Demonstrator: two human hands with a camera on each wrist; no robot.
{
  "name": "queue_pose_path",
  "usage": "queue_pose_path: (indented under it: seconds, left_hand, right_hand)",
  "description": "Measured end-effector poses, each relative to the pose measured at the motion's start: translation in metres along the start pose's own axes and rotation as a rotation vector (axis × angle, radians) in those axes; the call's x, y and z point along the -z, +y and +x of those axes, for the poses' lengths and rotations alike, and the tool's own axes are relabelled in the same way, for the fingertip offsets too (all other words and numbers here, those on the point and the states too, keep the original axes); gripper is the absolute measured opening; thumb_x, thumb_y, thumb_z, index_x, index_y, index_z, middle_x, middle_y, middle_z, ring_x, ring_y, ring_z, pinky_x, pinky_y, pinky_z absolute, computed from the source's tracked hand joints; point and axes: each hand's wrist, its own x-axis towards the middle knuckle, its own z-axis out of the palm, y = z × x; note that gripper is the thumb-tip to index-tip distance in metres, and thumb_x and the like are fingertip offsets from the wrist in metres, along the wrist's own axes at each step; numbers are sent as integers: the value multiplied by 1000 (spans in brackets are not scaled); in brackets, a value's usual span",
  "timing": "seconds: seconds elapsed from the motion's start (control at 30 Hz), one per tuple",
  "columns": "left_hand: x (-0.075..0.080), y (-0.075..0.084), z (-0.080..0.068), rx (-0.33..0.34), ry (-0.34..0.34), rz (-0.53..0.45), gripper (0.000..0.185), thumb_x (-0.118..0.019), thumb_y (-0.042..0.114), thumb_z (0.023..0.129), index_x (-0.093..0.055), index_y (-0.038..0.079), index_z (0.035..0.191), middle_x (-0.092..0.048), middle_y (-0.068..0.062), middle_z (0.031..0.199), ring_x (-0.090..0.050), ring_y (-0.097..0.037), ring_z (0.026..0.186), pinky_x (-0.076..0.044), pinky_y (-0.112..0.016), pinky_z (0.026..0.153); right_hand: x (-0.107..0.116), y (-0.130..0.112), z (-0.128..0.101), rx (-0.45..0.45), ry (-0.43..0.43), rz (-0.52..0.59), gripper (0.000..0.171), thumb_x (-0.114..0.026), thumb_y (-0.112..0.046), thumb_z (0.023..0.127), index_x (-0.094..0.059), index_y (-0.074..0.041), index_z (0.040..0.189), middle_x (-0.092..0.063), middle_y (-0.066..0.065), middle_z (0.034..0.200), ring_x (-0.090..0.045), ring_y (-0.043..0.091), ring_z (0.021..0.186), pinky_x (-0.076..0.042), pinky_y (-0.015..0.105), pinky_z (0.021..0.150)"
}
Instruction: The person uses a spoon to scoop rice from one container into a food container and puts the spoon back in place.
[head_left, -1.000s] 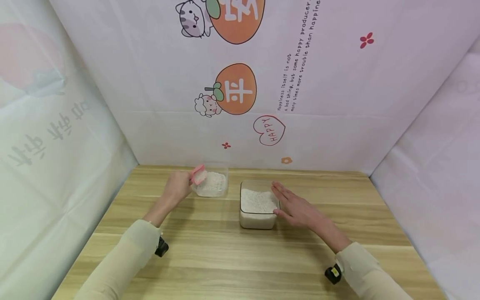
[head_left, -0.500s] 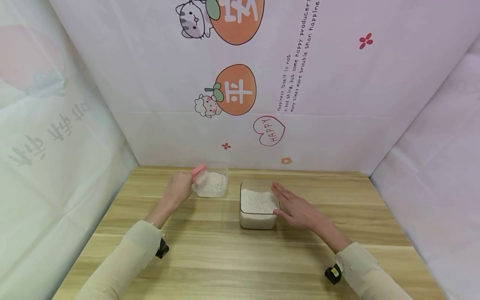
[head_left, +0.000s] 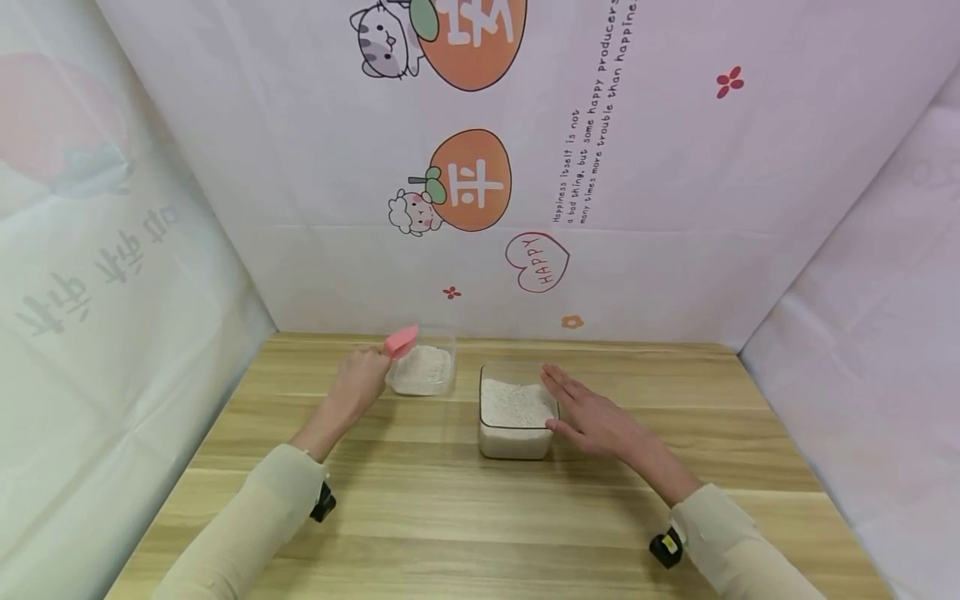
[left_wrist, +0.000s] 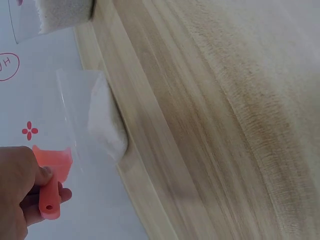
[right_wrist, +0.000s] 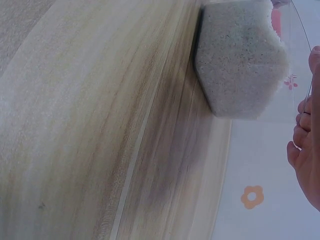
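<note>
– Starting nearest: seeing what in front of the large container point(head_left: 516, 444)?
– Seeing wooden table point(head_left: 450, 533), with cream sleeves point(head_left: 247, 517) nearer, to both sides of the large container.
– And just right of the large container?
– Resting the right hand point(head_left: 592, 417) on its right rim, with fingers fairly straight, thumb spread apart from them.
– And inside the large container?
– Holding white grainy stuff point(head_left: 513, 404), showing through the clear walls, topping out unevenly below the rim.
– Now left of the large container, slightly farther off?
– Clamping the left hand point(head_left: 358, 382) on the handle of a pink scoop point(head_left: 401, 341), fingers curled round it. Holding it tilted above the left part of the small tub point(head_left: 422, 388).
– And inside that?
– Carrying a lower, sloping white heap point(head_left: 423, 364) behind clear walls.
– Farthest?
– Seeing a white backdrop point(head_left: 660, 275) behind the large container, bearing orange fruit point(head_left: 491, 208) and a red heart point(head_left: 537, 262).
</note>
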Motion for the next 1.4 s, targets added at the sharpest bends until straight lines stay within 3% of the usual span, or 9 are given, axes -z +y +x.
queue_pose_path:
  seconds: [0.2, 0.43, 0.57, 0.73, 0.87, 1.0, 1.27, 1.4]
  left_hand:
    - [-1, -1, -4, -22, 59, 14, 9, -70, -7, 71, -65, 1, 71, -64, -12, 66, -61, -25, 54, -49, -36, 44]
    - [7, 0, 0, 77, 45, -245, 17, -70, -3, 79, -62, 6, 67, -62, -9, 60, -57, -24, 51, -48, -38, 47]
    - [19, 7, 5, 38, 33, -344, 22, -74, 7, 86, -63, 8, 67, -58, -4, 57, -46, -15, 52, -43, -33, 51]
    - [41, 22, 14, -20, -6, -426, 23, -72, 8, 89, -63, 10, 68, -54, 0, 57, -35, -11, 55, -35, -27, 56]
    - [61, 39, 23, -71, -37, -426, 16, -71, 8, 90, -71, 10, 74, -62, 0, 62, -40, -9, 55, -38, -26, 57]
    - [73, 58, 31, -134, -51, -361, 12, -71, 9, 90, -76, 11, 78, -69, 0, 67, -47, -8, 57, -44, -25, 58]
    - [82, 90, 39, -206, -89, -289, 23, -70, -3, 80, -67, 16, 67, -70, 3, 71, -59, -11, 60, -43, -25, 47]
    - [81, 104, 45, -264, -106, -226, 29, -65, -9, 78, -62, 16, 65, -70, 5, 69, -53, -8, 57, -41, -25, 46]
  right_hand:
    - [1, -2, 0, -1, -1, -4, 74, -47, -43, 104, -20, 1, 157, -16, 15, 167, -24, 31, 152, -35, 48, 115]
    - [1, -2, 0, 4, 0, -6, 74, -47, -43, 104, -22, 3, 156, -18, 17, 166, -25, 32, 152, -35, 48, 115]
    - [2, -2, 0, 0, -2, -8, 73, -47, -42, 104, -21, 3, 156, -18, 18, 166, -26, 33, 151, -36, 49, 115]
    - [3, -2, 1, 0, -16, -6, 73, -47, -42, 104, -21, 3, 156, -17, 17, 166, -25, 32, 152, -34, 48, 116]
    - [4, -3, 1, 1, -13, 1, 74, -47, -43, 104, -21, 2, 156, -18, 17, 166, -25, 32, 152, -35, 49, 115]
    - [5, -3, 0, 0, -10, 3, 74, -47, -43, 104, -20, 2, 157, -19, 18, 165, -25, 33, 151, -36, 49, 114]
    - [7, -4, 1, -2, -18, 12, 73, -47, -42, 104, -21, 2, 156, -17, 17, 166, -24, 33, 152, -35, 49, 115]
    - [6, -4, 1, -1, -22, 5, 73, -47, -42, 104, -21, 2, 156, -18, 17, 166, -24, 33, 152, -35, 49, 115]
